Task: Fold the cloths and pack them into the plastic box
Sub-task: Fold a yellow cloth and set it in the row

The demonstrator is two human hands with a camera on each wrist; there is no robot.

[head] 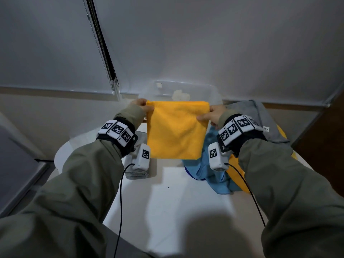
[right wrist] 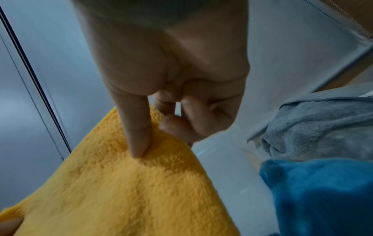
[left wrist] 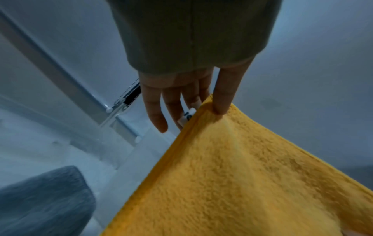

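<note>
A folded orange cloth (head: 176, 129) hangs in the air above the white table (head: 167, 198), stretched between both hands. My left hand (head: 143, 107) pinches its top left corner, the thumb (left wrist: 224, 95) pressed on the pile. My right hand (head: 210, 114) pinches the top right corner, thumb (right wrist: 137, 134) on the cloth (right wrist: 125, 191). Behind the cloth stands the clear plastic box (head: 186, 90), with something pale inside. A blue cloth (head: 210, 175), a grey cloth (head: 260, 121) and another orange one (head: 236, 172) lie heaped on the right.
A folded grey cloth (head: 137, 172) lies on the table under my left wrist, seen also in the left wrist view as a grey cloth (left wrist: 40, 202). Roller blinds (head: 186, 43) cover the wall behind the box. A dark wood panel (head: 323, 136) rises at the right.
</note>
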